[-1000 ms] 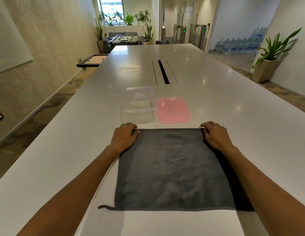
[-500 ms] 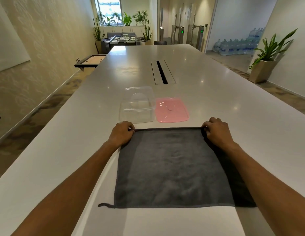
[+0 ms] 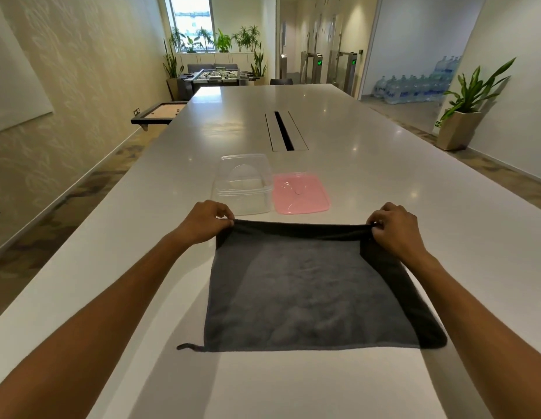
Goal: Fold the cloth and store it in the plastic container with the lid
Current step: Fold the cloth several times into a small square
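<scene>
A dark grey square cloth [image 3: 311,291] lies spread on the white table [image 3: 414,182], its far edge lifted off the surface. My left hand [image 3: 207,223] pinches the far left corner and my right hand [image 3: 394,226] pinches the far right corner. Just beyond the cloth stands an uncovered clear plastic container [image 3: 243,184], with nothing visible inside. Its pink lid [image 3: 299,193] lies flat on the table to the container's right.
A cable slot [image 3: 283,130] runs down the table's middle beyond the container. A potted plant [image 3: 466,116] stands on the floor at the right. Water bottles are stacked by the far right wall. The table's left edge drops to the floor.
Both hands went from resting flat on the far corners to pinching them. The cloth's far edge has risen off the table.
</scene>
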